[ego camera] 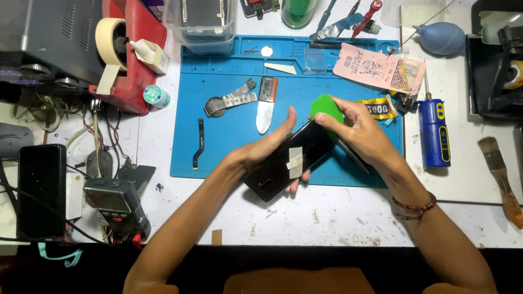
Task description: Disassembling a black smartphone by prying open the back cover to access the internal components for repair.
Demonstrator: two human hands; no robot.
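Observation:
My left hand grips a black phone along its upper edge, holding it tilted above the blue work mat. A strip of pale tape sticks to the phone's dark face. At the phone's far end my right hand pinches a green rounded tool against it. A bead bracelet sits on my right wrist.
On the mat lie a thin flex cable, a metal strap part, a flat pry tool and a yellow packet. A blue electric screwdriver, a brush, a blue air blower, a meter and a tape roll surround it.

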